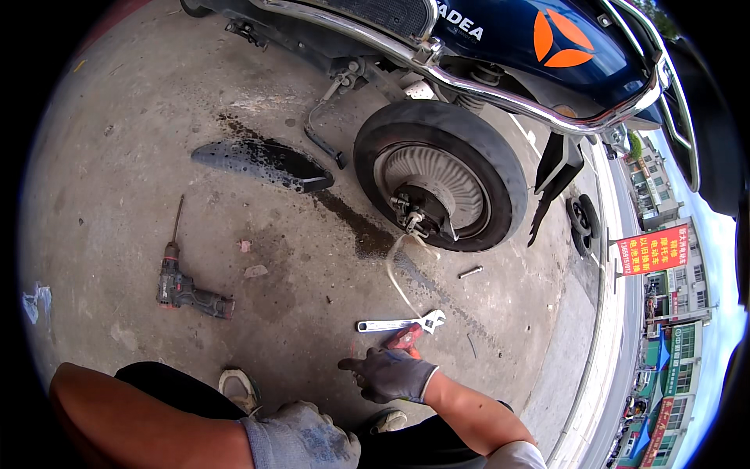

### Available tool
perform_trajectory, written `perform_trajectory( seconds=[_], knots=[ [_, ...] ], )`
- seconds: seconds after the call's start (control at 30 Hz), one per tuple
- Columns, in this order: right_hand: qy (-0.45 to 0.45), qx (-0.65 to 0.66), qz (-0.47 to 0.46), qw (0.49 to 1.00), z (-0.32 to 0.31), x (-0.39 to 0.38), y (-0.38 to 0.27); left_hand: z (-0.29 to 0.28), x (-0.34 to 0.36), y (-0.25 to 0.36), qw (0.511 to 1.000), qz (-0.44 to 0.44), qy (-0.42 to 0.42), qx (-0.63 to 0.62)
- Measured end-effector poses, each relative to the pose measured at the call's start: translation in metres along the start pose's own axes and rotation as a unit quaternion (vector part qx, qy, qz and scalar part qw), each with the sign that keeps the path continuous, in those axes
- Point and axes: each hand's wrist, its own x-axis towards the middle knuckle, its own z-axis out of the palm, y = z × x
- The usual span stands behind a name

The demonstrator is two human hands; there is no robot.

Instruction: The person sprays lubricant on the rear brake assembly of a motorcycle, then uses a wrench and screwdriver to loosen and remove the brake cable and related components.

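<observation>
My right hand [388,374], in a dark grey glove, is closed around a red-handled tool [405,338] just above the concrete floor [117,180]. An adjustable wrench [400,323] lies on the floor right beyond it. My left hand [301,436], in a lighter grey glove, rests near my knee at the lower edge with nothing visible in it. Ahead stands the rear wheel [441,176] of a blue scooter [500,47], with its hub and axle hardware exposed. A pale cable [397,273] trails from the hub toward the wrench.
A cordless drill [183,288] with a long bit lies at the left. A black plastic fender piece [262,164] lies near a dark wet stain. A loose bolt [470,272] sits right of the wheel. My shoe [238,387] is below. A street with buildings runs at the right.
</observation>
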Motion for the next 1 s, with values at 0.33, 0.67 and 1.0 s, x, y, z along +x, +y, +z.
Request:
perform_trajectory(
  seconds=[0.33, 0.67, 1.0],
  knots=[
    [0.068, 0.031, -0.014, 0.997, -0.004, -0.003, -0.001, -0.001, 0.0, 0.001, 1.0, -0.003, 0.004, -0.009],
    [0.071, -0.01, 0.006, 0.997, 0.003, -0.002, 0.0, 0.001, 0.002, 0.002, 1.0, -0.009, 0.0, 0.0],
    [0.082, -0.007, -0.018, 0.996, 0.007, 0.001, 0.007, 0.002, 0.002, 0.001, 1.0, -0.003, 0.01, 0.005]
  ],
)
